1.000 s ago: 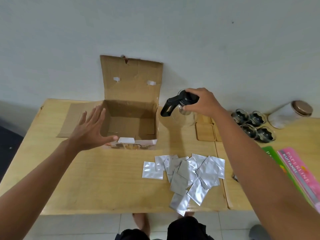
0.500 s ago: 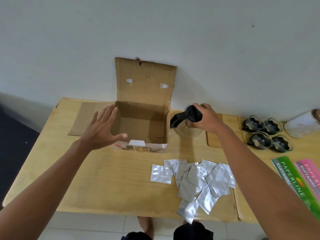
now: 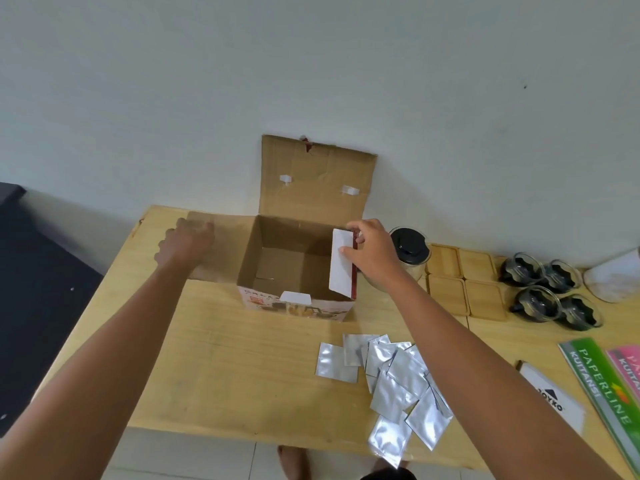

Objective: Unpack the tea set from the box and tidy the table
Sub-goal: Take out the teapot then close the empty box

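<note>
The open cardboard box point(image 3: 273, 261) stands at the back middle of the wooden table point(image 3: 242, 368), its lid flap up against the wall; its visible inside looks empty. My left hand point(image 3: 185, 244) lies on the box's left flap point(image 3: 230, 244), fingers curled at its outer edge. My right hand point(image 3: 372, 251) pinches the right flap point(image 3: 341, 268), white side facing in, raised upright. The glass teapot point(image 3: 410, 251) with its black lid stands on the table just right of the box, behind my right wrist.
Wooden coasters point(image 3: 460, 282) lie right of the teapot, then several glass cups point(image 3: 550, 292) and a white jar point(image 3: 616, 278). Several silver sachets point(image 3: 391, 379) are scattered at the front. Receipt books point(image 3: 602, 386) and a white card point(image 3: 554, 400) lie at the right. A dark surface point(image 3: 41, 299) borders the table's left.
My right hand let go of the teapot, which now stands beside the box, and took hold of the right flap. My left hand moved down onto the left flap. The view shifted left.
</note>
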